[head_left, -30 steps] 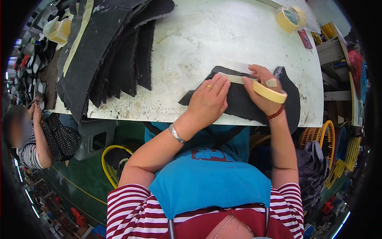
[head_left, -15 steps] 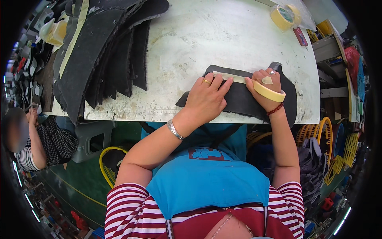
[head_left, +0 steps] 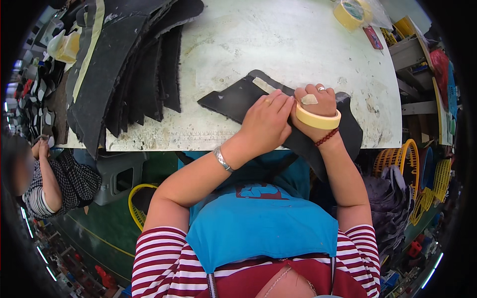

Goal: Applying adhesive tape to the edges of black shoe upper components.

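A black leather-like piece with a fuzzy edge (head_left: pixel 231 103) lies on the table in front of me, its near side hanging past the edge. A pale strip of masking tape (head_left: pixel 263 85) runs along its far edge and passes under my fingers. My left hand (head_left: pixel 268 119) is closed at the strip, its fingertips against those of my right hand. My right hand (head_left: pixel 315 107) is closed, with a cream roll of masking tape (head_left: pixel 318 119) around it and a small beige patch on its back. What lies between the fingertips is hidden.
Several black pieces (head_left: pixel 119 64) are stacked at the left of the white table (head_left: pixel 223 49). Bagged tape rolls (head_left: pixel 349 16) and a small red object (head_left: pixel 372 37) sit at the far right. Yellow baskets (head_left: pixel 412 164) stand right of the table; a seated person (head_left: pixel 42 174) is left.
The black piece has turned clockwise, its left tip sliding away and left. My right hand moved left with the roll; my left fingers went from spread along the strip to bunched beside it.
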### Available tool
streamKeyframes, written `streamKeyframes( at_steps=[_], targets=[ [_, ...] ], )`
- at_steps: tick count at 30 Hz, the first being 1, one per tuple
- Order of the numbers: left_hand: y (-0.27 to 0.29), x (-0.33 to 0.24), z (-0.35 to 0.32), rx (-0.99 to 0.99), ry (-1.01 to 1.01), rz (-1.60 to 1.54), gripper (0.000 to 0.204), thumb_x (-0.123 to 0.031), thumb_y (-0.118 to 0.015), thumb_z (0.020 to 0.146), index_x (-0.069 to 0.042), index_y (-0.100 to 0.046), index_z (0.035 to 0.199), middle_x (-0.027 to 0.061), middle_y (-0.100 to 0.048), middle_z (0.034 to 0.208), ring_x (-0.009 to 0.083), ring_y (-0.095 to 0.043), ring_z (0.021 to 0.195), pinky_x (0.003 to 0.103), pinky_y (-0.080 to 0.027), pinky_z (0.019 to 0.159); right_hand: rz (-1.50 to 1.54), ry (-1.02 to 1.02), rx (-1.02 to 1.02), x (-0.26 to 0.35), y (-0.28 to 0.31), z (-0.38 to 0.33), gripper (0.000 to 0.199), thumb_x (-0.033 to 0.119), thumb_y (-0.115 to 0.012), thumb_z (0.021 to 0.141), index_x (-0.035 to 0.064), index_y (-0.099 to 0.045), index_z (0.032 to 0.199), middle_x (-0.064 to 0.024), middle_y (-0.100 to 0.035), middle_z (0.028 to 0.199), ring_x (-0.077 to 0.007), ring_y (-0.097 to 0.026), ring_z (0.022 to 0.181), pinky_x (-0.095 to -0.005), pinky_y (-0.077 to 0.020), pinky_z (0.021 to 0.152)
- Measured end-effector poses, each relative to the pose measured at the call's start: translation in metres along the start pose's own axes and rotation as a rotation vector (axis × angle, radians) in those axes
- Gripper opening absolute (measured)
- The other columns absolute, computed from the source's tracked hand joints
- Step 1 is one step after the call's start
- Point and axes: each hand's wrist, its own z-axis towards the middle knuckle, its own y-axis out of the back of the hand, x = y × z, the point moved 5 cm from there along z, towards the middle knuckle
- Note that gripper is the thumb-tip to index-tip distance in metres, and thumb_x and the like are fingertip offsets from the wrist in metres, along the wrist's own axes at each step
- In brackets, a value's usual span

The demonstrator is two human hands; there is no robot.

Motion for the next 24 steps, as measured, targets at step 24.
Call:
streamKeyframes(
  at_steps=[24],
  targets=[
    [-0.009,0.005,-0.011,0.038,-0.014,0.047,0.057,-0.015,-0.068,0.079,-0.003,-0.061,0.134,0.0167,-0.06,0.13,0.0342,-0.056,0.126,0.045,-0.046,0.103,0.255,0.013,0.075,-0.042,0.033,-0.022,0.02,0.016,-0.077,0.08,0.0098,-0.057,0.082,-0.0083,-0.056,0.079,-0.0293,-0.059,0.078,-0.0428,-0.0488,0.071]
  ],
)
